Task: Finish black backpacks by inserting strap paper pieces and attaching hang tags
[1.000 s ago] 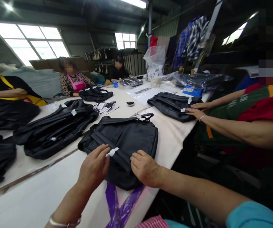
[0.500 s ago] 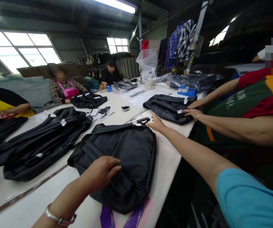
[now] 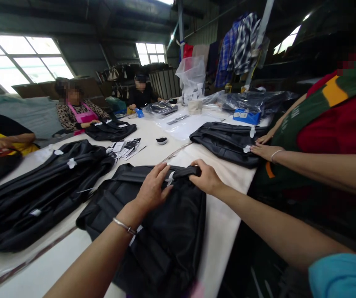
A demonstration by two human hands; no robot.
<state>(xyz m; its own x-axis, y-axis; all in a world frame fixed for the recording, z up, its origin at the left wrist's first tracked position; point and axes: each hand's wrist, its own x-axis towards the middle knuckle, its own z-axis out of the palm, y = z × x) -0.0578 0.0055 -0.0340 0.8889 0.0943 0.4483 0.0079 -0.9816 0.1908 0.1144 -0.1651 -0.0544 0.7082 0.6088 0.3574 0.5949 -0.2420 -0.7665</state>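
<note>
A black backpack [image 3: 174, 231] lies flat on the table in front of me, its top end pointing away. My right hand [image 3: 207, 177] is closed around the carry handle [image 3: 186, 171] at the bag's top right corner. Beside a white wrapping [image 3: 170, 178] on that handle, my left hand [image 3: 155, 187] rests at the top edge, thumb apart from the fingers. It wears a silver bangle. Another white piece shows on the bag below my left wrist. The bag's lower end runs toward the bottom of the view.
More black bags [image 3: 46, 194] lie to the left. A co-worker's hands touch a black backpack [image 3: 224, 142] at the right. Paper tags [image 3: 125, 148], a small dish [image 3: 161, 141] and a blue box [image 3: 246, 116] stand farther back. Other people sit along the table [image 3: 221, 223].
My left hand has moved up from the bag's middle to its top edge. My right hand has closed on the handle. The bag sits slightly nearer to me.
</note>
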